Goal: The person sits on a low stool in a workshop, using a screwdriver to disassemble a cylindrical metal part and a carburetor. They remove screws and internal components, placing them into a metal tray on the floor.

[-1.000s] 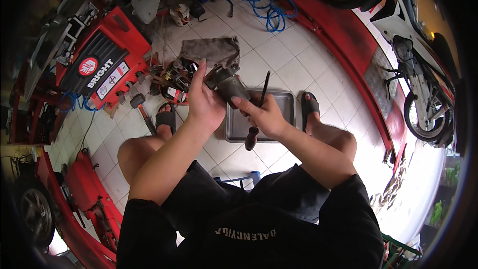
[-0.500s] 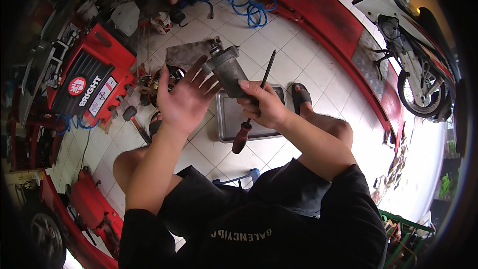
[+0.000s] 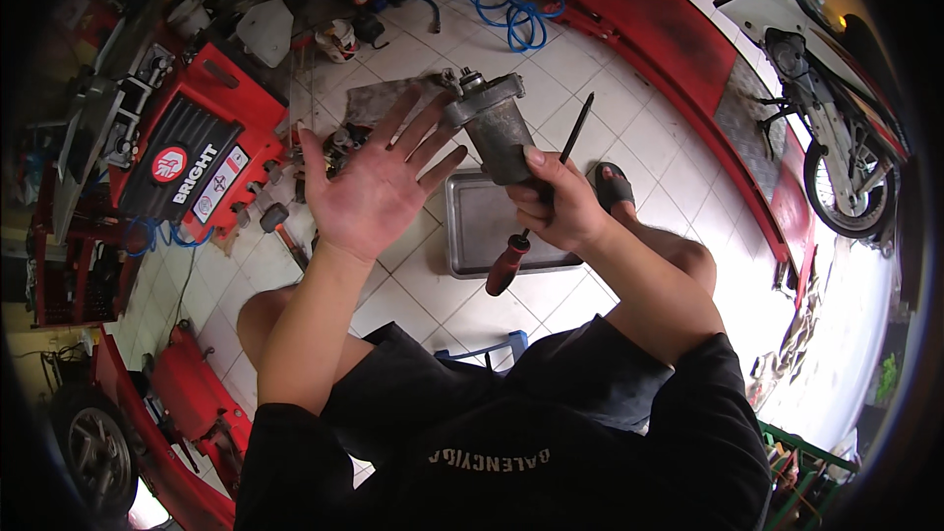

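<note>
The grimy grey metal cylindrical motor part stands almost upright above the white tiled floor, its long axis leaning slightly left, its flanged, knobbed end pointing up and away from the person; the right hand is closed around its lower end and also clamps a red-handled screwdriver, shaft slanting up-right, handle down-left. The left hand is spread flat and empty, palm up, fingertips just beside the part; a shallow steel tray lies below, with bare tiles around it.

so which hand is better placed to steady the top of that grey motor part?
Left, probably. The left hand is open and empty, fingertips beside the grey motor part. The right hand already grips it plus the screwdriver.
</note>
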Demonstrator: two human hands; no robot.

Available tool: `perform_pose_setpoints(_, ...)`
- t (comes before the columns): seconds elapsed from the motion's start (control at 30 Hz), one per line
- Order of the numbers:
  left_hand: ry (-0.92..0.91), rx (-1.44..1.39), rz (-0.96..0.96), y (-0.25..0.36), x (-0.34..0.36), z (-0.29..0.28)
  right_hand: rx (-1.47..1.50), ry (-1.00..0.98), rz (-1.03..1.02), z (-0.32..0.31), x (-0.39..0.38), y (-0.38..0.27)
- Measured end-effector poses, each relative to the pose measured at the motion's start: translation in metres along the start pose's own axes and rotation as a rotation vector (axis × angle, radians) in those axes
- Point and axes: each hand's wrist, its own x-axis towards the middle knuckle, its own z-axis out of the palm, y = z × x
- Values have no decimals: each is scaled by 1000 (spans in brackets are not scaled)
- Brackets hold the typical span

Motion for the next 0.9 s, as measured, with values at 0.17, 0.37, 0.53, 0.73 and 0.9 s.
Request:
perform_pose_setpoints(0.17,-74,14,-18,3,-2,3,-35,-37,-21,-6,-3,-8)
perform_pose_setpoints(0.37,-188,90,-32,12,-10,2,-29,5,-76,-9,0,-18)
perform_pose_setpoints(0.53,-359,1825,333,26,-13,12,10,224,-111,-14,10,-20)
perform_pose_setpoints(0.73,-142,1897,396,26,-23,19,95,363,-68,-15,20,-12)
perform_pose_setpoints(0.9,-49,1485,227,18,-27,9,90,394,-51,-19,23,-6)
